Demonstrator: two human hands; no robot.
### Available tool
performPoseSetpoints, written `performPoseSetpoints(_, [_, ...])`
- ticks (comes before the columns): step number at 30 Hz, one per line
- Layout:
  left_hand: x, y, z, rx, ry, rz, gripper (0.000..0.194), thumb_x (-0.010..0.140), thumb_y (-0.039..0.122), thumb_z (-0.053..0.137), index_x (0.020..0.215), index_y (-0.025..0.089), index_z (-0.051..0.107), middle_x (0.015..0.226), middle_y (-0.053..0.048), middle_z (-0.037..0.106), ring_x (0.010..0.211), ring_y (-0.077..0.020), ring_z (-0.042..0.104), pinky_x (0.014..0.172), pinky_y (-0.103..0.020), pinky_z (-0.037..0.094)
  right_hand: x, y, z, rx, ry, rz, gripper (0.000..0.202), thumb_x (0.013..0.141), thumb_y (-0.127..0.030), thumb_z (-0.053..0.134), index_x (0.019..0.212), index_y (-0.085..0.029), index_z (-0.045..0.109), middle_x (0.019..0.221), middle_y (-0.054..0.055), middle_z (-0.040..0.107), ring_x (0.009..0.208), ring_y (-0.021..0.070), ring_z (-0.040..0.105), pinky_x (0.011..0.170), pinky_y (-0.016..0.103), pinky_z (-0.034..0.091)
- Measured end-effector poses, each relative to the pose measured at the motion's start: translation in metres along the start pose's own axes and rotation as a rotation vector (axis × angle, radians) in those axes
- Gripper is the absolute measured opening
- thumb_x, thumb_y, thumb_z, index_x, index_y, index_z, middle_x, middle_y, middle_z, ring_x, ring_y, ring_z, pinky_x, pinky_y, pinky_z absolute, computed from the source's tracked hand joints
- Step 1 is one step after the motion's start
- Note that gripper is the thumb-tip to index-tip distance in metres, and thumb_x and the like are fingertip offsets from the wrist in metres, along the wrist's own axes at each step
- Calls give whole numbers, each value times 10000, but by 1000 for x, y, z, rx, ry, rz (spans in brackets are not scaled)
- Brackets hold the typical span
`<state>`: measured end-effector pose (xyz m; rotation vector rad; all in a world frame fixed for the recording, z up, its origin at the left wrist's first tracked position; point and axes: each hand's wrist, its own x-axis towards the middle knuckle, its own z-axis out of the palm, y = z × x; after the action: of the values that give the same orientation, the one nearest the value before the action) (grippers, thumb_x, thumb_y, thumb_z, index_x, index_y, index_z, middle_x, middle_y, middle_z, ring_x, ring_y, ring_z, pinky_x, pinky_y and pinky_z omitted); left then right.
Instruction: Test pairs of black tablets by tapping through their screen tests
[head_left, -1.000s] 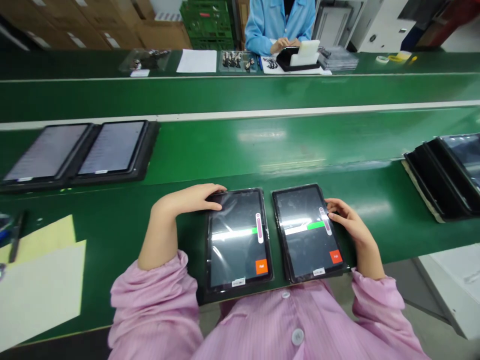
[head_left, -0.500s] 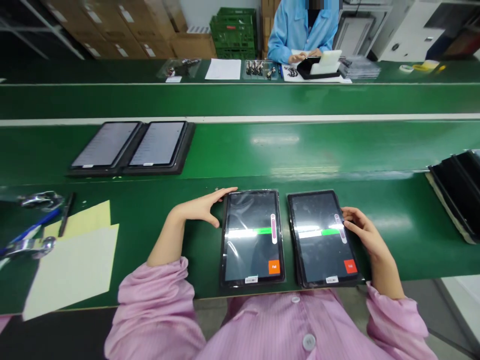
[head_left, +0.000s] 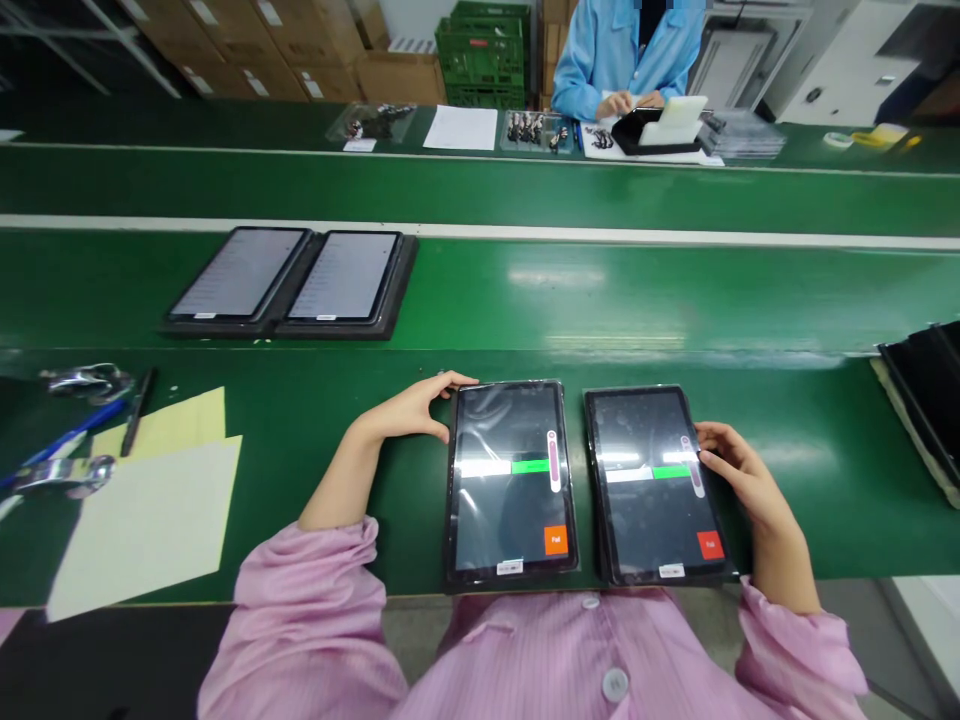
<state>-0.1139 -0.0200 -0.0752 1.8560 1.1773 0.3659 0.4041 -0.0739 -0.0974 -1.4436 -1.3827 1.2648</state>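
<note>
Left tablet (head_left: 514, 500): face-up at the green workbench's (head_left: 300, 400) near edge.
Right tablet (head_left: 660, 515): just beside, same edge.
Left hand (head_left: 409, 408): spread, touching left tablet's far-left corner.
Right hand (head_left: 742, 475): curled at right tablet's side; cannot tell if gripping.

A glossy green table (head_left: 814, 395) runs across the view in long strips, a pale rail (head_left: 525, 236) crossing it. Near its front edge, two dark tablets (head_left: 502, 425) lie side by side, screens up, a narrow gap between them. To the left, a white sheet (head_left: 150, 520) overlaps a yellow sheet (head_left: 195, 415), near shiny metal pieces (head_left: 86, 380); the white sheet pokes past the front edge. At far right sits a stack of black covers (head_left: 926, 385), cut by the frame. Beyond the seam, two lit tablets (head_left: 341, 275) rest in dark cases. The far strip carries white paper (head_left: 461, 128), a tray of small parts (head_left: 525, 128) and clear plastic trays (head_left: 742, 137).
</note>
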Motion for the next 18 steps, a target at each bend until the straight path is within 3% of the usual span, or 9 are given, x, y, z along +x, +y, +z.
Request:
performPoseSetpoints(10, [2,-1,2,-57,60,-4,516,633,270,800,1107,188,613,1181,-63,671,1093,-247,610,954,-373,467,1,8,-2,-16,1,-8,373,783,-497,752,1090,-302,669,944,38,639,879,231,610,774,323,536])
performPoseSetpoints(18, [-2,-1,-3,-77,-19,-11,743,571,325,873,1241,215,572,1268,-76,616,1188,-274,568,1025,-412,440,2,8,-2,-28,-20,-15,399,796,-523,730,1115,-295,656,954,45,636,892,242,609,783,337,534])
